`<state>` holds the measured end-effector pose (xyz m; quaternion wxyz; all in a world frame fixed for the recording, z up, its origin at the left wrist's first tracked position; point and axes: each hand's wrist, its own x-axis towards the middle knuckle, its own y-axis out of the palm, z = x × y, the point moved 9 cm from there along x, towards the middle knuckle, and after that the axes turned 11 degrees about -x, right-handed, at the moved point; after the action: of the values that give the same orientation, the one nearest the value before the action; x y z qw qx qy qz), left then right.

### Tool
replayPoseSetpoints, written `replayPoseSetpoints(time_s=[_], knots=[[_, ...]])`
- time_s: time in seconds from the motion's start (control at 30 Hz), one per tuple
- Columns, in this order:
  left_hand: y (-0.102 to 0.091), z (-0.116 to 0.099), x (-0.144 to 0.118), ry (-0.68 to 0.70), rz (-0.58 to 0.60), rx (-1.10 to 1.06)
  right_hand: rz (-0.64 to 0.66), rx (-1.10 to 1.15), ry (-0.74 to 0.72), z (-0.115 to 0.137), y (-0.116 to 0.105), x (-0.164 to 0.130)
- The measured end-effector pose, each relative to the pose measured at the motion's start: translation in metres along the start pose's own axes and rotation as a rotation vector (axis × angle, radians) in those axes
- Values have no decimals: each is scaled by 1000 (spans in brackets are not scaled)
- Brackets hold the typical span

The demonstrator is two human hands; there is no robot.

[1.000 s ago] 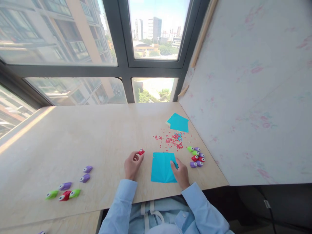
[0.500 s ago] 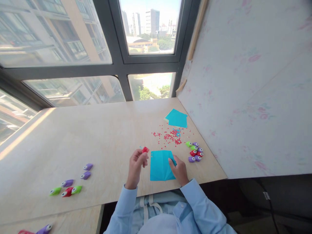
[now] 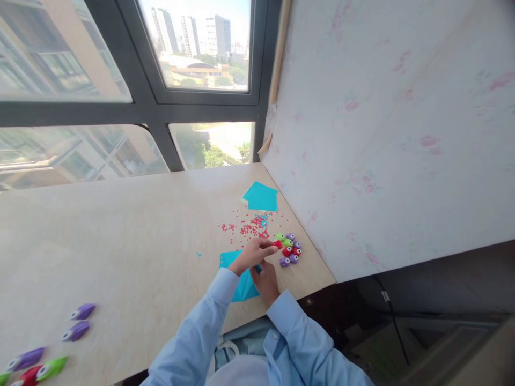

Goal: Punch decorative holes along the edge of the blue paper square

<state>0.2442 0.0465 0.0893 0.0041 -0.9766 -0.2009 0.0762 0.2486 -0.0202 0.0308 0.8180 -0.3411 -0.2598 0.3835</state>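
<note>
My left hand (image 3: 254, 254) reaches across over the blue paper and pinches a red craft punch (image 3: 277, 244) at its fingertips, beside a cluster of small punches in green, purple and red. My right hand (image 3: 267, 282) is closed on the right edge of the blue paper (image 3: 246, 291), which has crease lines and a few small holes near its upper left corner. My left forearm and hand cover part of the sheet.
Small red paper bits (image 3: 252, 227) and a few blue ones lie scattered beyond the sheet. Behind them is a stack of blue paper (image 3: 262, 197). More punches, among them a purple punch (image 3: 76, 331), sit at the left. A papered wall (image 3: 362, 134) bounds the table's right side.
My left hand has moved right with the red punch, from left of the sheet across to the punch cluster. My right hand still holds the paper. The view has turned right.
</note>
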Motion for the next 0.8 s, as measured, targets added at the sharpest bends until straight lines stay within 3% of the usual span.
replayPoseSetpoints(time_s=[0.17, 0.33, 0.43, 0.57, 0.67, 0.8], knots=[[-15, 25, 8, -200, 48, -372, -8, 48, 18, 6, -7, 0], [-22, 36, 12, -262, 39, -360, -22, 47, 26, 6, -8, 1], [-25, 32, 17, -175, 9, -184, -12, 60, 29, 5, -7, 0], [-25, 17, 26, 4, -52, 329, -8, 91, 24, 6, -8, 0], [-20, 17, 33, 0, -63, 586, 0, 98, 25, 6, -8, 0], [-12, 24, 41, -63, -32, 655, 5, 58, 57, 3, -8, 1]])
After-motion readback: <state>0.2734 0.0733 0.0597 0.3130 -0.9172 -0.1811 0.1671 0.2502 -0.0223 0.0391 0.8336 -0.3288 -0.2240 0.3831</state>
